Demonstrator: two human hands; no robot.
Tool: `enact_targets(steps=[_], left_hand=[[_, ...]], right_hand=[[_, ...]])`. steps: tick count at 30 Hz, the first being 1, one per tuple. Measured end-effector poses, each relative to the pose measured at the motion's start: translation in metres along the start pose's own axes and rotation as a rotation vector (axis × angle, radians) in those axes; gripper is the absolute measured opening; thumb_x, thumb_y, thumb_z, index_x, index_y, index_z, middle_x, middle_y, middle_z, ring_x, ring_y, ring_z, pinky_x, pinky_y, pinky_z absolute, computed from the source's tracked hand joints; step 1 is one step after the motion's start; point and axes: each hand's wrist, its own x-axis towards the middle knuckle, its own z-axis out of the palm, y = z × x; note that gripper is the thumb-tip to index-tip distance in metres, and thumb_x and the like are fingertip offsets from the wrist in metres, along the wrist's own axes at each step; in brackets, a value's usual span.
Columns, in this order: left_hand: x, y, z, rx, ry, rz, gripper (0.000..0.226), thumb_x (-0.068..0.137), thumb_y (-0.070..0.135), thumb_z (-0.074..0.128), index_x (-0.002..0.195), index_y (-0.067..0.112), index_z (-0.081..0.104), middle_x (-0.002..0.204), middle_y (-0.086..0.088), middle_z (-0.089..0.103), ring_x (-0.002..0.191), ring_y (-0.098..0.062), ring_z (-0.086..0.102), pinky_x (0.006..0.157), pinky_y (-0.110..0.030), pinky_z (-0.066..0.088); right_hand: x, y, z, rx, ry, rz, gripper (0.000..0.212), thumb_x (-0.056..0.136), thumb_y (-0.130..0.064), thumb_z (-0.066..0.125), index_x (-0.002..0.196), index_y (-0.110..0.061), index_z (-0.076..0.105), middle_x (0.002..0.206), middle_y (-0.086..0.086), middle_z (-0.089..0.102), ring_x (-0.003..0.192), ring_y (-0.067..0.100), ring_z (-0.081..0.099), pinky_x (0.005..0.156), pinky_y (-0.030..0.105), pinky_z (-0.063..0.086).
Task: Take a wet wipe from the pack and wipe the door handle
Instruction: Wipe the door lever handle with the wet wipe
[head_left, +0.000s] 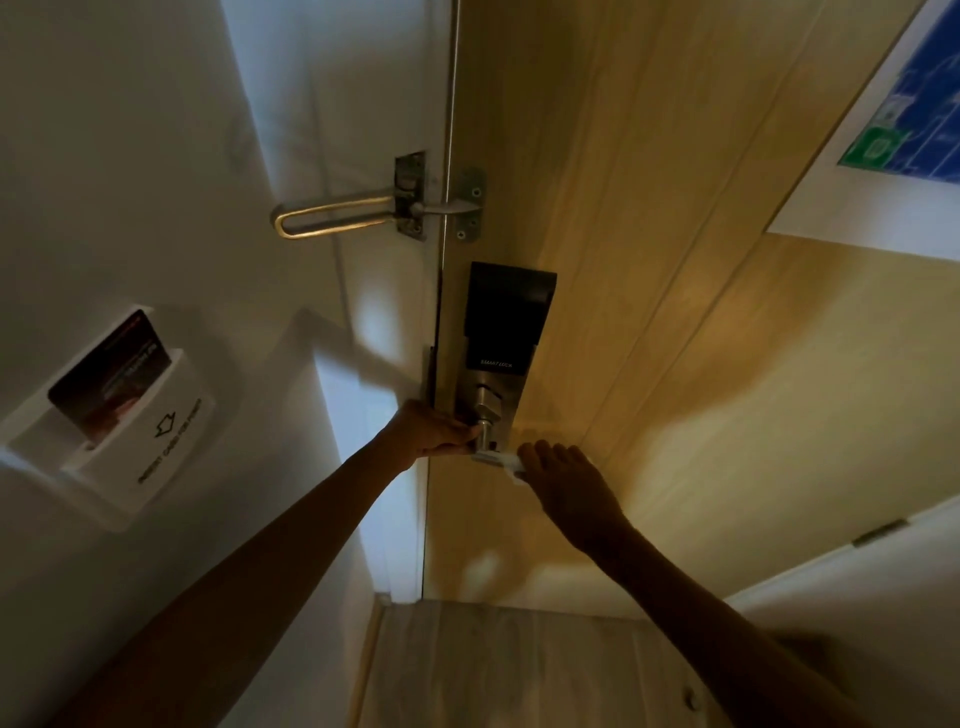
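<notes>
Pale wood door (675, 260), seen from above in dim light, carries a black-and-steel lock (496, 353) marked "SMART LOCK" close to its closing edge, and both of a person's bare hands meet at the door handle (491, 454) at the foot of that lock. The left hand (434, 428) reaches in from the wall side of the lock, its fingers curled against the round neck of the handle; whether they fully close around it cannot be told. The right hand (563, 480) comes in from the other side of the lock and lies over the lever, fingers closed down on a white wet wipe (511, 465) that is pressed against the lever, a corner of it showing just below the fingertips. Above the lock, a metal swing-bar guard (332, 213) folds back against the white wall (130, 156). On that wall, well to the side of the lock, a white card holder (150, 447) with an arrow and the printed words "INSERT CARD FOR POWER" holds a dark key card (111, 374) upright in its slot. High on the door, on the far side from the lock, hangs a blue-and-green notice (914, 119) on white backing. Below the lock lies a light wooden floor (493, 665).
</notes>
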Motion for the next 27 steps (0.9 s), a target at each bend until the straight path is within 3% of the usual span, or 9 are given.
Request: enact_targets(steps=[4, 6, 10, 13, 15, 18, 21, 24, 27], left_hand=[[-0.001, -0.001, -0.003, 0.009, -0.008, 0.001, 0.042, 0.072, 0.006, 0.079, 0.108, -0.01, 0.064, 0.108, -0.024, 0.07, 0.096, -0.034, 0.071, 0.093, -0.044, 0.055], [0.0, -0.002, -0.003, 0.039, -0.015, -0.011, 0.043, 0.073, 0.009, 0.079, 0.108, -0.012, 0.065, 0.108, -0.023, 0.071, 0.096, -0.033, 0.071, 0.095, -0.043, 0.054], [0.001, -0.002, -0.001, 0.048, 0.004, 0.023, 0.034, 0.075, 0.007, 0.078, 0.102, -0.008, 0.065, 0.095, -0.016, 0.072, 0.069, -0.012, 0.074, 0.068, -0.021, 0.06], [0.002, -0.003, -0.003, 0.021, -0.005, 0.012, 0.033, 0.072, 0.007, 0.079, 0.101, -0.006, 0.068, 0.093, -0.015, 0.075, 0.075, -0.019, 0.075, 0.075, -0.028, 0.061], [0.002, -0.005, -0.003, -0.003, -0.007, 0.007, 0.022, 0.073, 0.005, 0.078, 0.092, -0.001, 0.069, 0.083, -0.009, 0.076, 0.069, -0.016, 0.075, 0.066, -0.025, 0.061], [0.0, -0.003, -0.001, -0.022, -0.004, 0.026, 0.019, 0.073, 0.001, 0.077, 0.09, 0.003, 0.068, 0.09, -0.011, 0.073, 0.064, -0.012, 0.074, 0.058, -0.02, 0.058], [-0.002, -0.003, 0.001, -0.049, -0.001, 0.015, 0.023, 0.074, -0.001, 0.076, 0.095, -0.005, 0.067, 0.087, -0.014, 0.071, 0.063, -0.012, 0.073, 0.06, -0.021, 0.059], [-0.001, -0.003, 0.0, -0.055, -0.014, 0.008, 0.026, 0.074, -0.003, 0.074, 0.098, -0.012, 0.066, 0.073, -0.007, 0.074, 0.062, -0.012, 0.073, 0.057, -0.019, 0.058], [0.001, -0.005, -0.003, -0.092, -0.042, 0.021, 0.016, 0.076, -0.007, 0.071, 0.092, -0.01, 0.067, 0.066, -0.003, 0.074, 0.063, -0.012, 0.073, 0.058, -0.02, 0.059]], right_hand=[[0.017, -0.032, 0.001, 0.089, -0.004, 0.055, 0.029, 0.089, -0.022, 0.063, 0.111, -0.01, 0.049, 0.095, 0.01, 0.062, 0.073, 0.021, 0.059, 0.067, 0.034, 0.048], [0.023, -0.041, -0.002, 0.153, 0.006, 0.068, 0.024, 0.09, -0.023, 0.062, 0.108, -0.01, 0.052, 0.091, 0.009, 0.064, 0.073, 0.021, 0.06, 0.067, 0.033, 0.045], [0.025, -0.026, -0.019, 0.291, -0.054, 0.018, 0.027, 0.097, -0.022, 0.05, 0.119, -0.007, 0.052, 0.1, 0.012, 0.066, 0.08, 0.024, 0.061, 0.066, 0.025, 0.034], [0.031, -0.03, -0.024, 0.285, -0.052, -0.048, 0.025, 0.096, -0.015, 0.052, 0.119, -0.005, 0.055, 0.099, 0.015, 0.065, 0.08, 0.03, 0.062, 0.062, 0.027, 0.033], [0.032, -0.037, -0.026, 0.271, -0.055, -0.061, 0.019, 0.093, -0.013, 0.056, 0.111, -0.006, 0.057, 0.091, 0.014, 0.065, 0.074, 0.029, 0.063, 0.059, 0.028, 0.037], [0.024, -0.031, -0.024, 0.252, -0.008, -0.041, 0.022, 0.085, -0.009, 0.067, 0.105, -0.005, 0.058, 0.082, 0.014, 0.066, 0.063, 0.028, 0.061, 0.055, 0.027, 0.035], [0.019, -0.022, -0.018, 0.214, -0.002, 0.025, 0.02, 0.093, -0.018, 0.056, 0.108, -0.005, 0.057, 0.088, 0.015, 0.065, 0.07, 0.031, 0.06, 0.06, 0.031, 0.032], [0.028, -0.03, -0.01, 0.201, -0.011, 0.023, 0.02, 0.094, -0.021, 0.053, 0.107, -0.006, 0.055, 0.085, 0.015, 0.064, 0.067, 0.033, 0.06, 0.061, 0.036, 0.042], [0.028, -0.032, -0.011, 0.231, -0.017, -0.012, 0.02, 0.094, -0.021, 0.054, 0.108, -0.006, 0.055, 0.085, 0.014, 0.065, 0.067, 0.028, 0.061, 0.058, 0.033, 0.04]])
